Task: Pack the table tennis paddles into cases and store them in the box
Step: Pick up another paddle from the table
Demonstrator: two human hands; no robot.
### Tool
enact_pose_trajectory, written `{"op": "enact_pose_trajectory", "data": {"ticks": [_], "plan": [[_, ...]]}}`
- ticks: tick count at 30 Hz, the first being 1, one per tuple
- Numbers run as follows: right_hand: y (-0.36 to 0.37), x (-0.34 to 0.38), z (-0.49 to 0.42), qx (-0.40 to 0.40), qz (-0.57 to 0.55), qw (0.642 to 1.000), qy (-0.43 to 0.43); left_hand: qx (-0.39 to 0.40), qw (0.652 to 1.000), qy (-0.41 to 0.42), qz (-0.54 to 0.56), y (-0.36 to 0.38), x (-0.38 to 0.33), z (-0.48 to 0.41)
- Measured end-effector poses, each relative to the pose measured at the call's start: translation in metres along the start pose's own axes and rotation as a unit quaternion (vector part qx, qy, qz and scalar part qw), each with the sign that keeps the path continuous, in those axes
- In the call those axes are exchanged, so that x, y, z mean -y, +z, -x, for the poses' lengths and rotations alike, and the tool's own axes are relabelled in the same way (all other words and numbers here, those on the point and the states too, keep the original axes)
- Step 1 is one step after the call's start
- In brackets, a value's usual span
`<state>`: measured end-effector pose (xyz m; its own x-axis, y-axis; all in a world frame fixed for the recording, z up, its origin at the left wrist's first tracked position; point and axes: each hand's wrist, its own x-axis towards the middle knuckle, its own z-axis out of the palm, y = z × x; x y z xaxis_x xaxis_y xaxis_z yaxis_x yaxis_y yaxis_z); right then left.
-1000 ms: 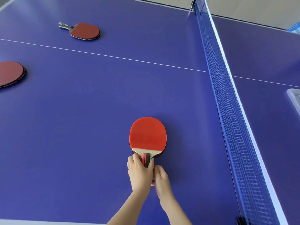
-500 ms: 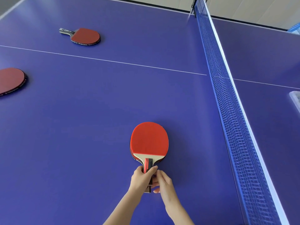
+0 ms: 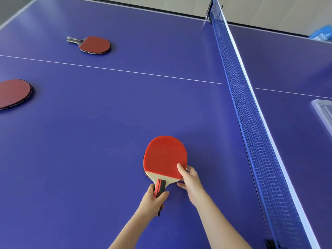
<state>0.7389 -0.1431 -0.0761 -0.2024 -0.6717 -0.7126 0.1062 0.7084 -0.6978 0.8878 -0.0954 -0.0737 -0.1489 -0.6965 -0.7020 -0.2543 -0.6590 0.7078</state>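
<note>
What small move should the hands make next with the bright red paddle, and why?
Probably lift the paddle clear of the table: left hand grips its handle, right hand pinches its edge, and the box sits beyond the net.

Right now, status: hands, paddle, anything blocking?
Left hand grips bright red paddle by handle; right hand pinches its blade edge. Far paddle, left-edge paddle loose on table. Net between it and clear box.

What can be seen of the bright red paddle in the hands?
The bright red paddle has a red rubber face, a pale wooden neck and a red-and-black striped handle. It faces up, flat over the blue table, handle toward the person. The left hand grips the handle; the right hand pinches the blade's lower right edge.
</note>
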Motion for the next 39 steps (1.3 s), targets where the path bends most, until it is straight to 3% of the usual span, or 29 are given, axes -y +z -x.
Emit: {"op": "enact_pose_trajectory", "data": {"ticks": [7,21,30,39], "plan": [[-0.011,-0.003,0.042,-0.002,-0.063,0.997,-0.051,0.03,0.998,0.057,-0.008,-0.004,0.007,0.031],[-0.08,-0.032,0.12,-0.104,-0.134,0.98,-0.106,0.124,0.984,0.103,-0.072,0.05,0.005,0.077],[-0.164,-0.074,0.211,-0.172,-0.22,0.946,-0.166,0.184,0.955,0.177,-0.154,0.129,0.015,0.141],[-0.276,-0.168,0.375,-0.259,-0.274,0.895,-0.239,0.284,0.906,0.255,-0.184,0.247,0.063,0.285]]}}
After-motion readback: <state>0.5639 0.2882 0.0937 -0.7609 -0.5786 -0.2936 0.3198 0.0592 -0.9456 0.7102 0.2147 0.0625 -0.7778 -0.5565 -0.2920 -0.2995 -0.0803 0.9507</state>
